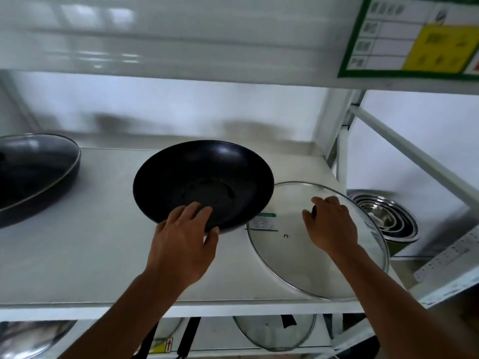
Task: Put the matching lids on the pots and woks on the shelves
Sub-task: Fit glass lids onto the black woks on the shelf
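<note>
A black wok (202, 177) stands uncovered in the middle of the white shelf (77, 255). My left hand (181, 244) grips its near rim, fingers inside and thumb outside. To its right a glass lid (318, 265) with a steel rim lies on the shelf, its left edge against the wok. My right hand (331, 224) is closed over the lid's black knob, which is mostly hidden. At the far left, another black wok (33, 182) wears a glass lid.
Nested steel bowls (388, 218) sit on a neighbouring shelf at the right. The lower shelf holds another glass lid (274, 332) and pan handles (189, 335). An upper shelf edge carries a green and yellow label (414, 40). A white rack post (414, 149) slants at right.
</note>
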`<action>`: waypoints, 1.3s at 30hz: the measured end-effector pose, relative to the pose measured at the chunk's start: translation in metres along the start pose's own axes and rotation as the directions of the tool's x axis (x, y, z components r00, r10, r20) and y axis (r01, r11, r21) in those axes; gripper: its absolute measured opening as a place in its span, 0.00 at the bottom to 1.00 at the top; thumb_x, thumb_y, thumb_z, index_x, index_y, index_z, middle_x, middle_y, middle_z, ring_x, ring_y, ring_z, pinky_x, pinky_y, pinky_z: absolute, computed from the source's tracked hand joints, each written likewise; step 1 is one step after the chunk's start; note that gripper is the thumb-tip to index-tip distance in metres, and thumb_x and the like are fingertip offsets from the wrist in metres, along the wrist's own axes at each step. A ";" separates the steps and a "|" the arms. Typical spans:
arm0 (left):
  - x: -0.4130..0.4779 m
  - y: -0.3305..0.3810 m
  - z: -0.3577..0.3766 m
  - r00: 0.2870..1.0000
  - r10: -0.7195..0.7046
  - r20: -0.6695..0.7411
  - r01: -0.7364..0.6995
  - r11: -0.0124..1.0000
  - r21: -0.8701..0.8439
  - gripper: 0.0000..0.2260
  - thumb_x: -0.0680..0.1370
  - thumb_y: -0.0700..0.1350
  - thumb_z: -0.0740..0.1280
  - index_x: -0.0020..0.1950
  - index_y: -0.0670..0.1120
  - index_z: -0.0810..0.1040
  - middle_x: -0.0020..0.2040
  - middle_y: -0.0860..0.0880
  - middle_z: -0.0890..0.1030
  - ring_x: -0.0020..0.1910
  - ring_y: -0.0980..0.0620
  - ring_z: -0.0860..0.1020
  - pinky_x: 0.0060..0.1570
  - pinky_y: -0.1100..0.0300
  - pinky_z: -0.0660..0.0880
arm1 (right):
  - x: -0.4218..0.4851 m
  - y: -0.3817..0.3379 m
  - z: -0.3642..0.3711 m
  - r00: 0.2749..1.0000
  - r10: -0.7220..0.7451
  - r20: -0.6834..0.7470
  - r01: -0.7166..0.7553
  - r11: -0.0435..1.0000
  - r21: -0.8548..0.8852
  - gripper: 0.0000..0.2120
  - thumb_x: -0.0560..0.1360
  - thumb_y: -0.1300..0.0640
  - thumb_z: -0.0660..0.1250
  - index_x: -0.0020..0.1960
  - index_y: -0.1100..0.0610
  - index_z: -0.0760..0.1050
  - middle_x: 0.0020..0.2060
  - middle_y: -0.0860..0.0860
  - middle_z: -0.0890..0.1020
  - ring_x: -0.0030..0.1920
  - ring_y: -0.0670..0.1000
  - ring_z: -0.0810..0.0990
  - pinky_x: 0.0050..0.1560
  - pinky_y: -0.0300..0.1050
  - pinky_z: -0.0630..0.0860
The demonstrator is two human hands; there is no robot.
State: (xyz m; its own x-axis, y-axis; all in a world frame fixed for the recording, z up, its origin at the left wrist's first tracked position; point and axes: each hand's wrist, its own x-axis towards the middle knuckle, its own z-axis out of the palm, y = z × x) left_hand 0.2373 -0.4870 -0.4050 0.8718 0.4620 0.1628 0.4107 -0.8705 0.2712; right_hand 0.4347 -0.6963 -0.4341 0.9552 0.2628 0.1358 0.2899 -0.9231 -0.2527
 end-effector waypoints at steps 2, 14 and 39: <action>0.001 0.000 0.001 1.000 0.009 -0.006 -0.009 1.000 -0.005 0.22 0.79 0.55 0.60 0.73 0.51 0.69 0.73 0.50 0.71 0.73 0.46 0.66 0.68 0.47 0.68 | 0.003 0.003 0.003 1.000 -0.010 0.013 0.009 1.000 0.028 0.19 0.78 0.47 0.61 0.66 0.53 0.72 0.58 0.58 0.75 0.58 0.61 0.76 0.52 0.54 0.75; -0.003 -0.018 0.000 0.997 0.005 0.081 -0.011 0.997 0.076 0.21 0.79 0.53 0.63 0.72 0.53 0.68 0.73 0.51 0.68 0.74 0.45 0.62 0.68 0.46 0.68 | -0.017 0.012 -0.004 0.986 0.025 -0.163 -0.008 0.995 0.102 0.13 0.77 0.57 0.63 0.61 0.57 0.75 0.54 0.59 0.77 0.54 0.64 0.77 0.51 0.53 0.73; -0.008 -0.046 -0.020 0.964 -0.263 0.042 0.265 0.961 -0.075 0.41 0.74 0.60 0.67 0.77 0.44 0.50 0.73 0.36 0.57 0.67 0.31 0.68 0.59 0.41 0.74 | -0.028 -0.038 -0.075 0.905 0.187 -0.383 -0.079 0.957 0.280 0.15 0.77 0.56 0.63 0.61 0.59 0.75 0.56 0.62 0.77 0.54 0.64 0.77 0.55 0.53 0.72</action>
State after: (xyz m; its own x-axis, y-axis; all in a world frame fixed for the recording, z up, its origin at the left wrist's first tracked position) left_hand 0.2064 -0.4471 -0.3994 0.7438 0.6669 0.0454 0.6059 -0.7014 0.3754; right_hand 0.3923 -0.6901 -0.3568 0.8958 -0.0421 0.4425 0.2186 -0.8251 -0.5210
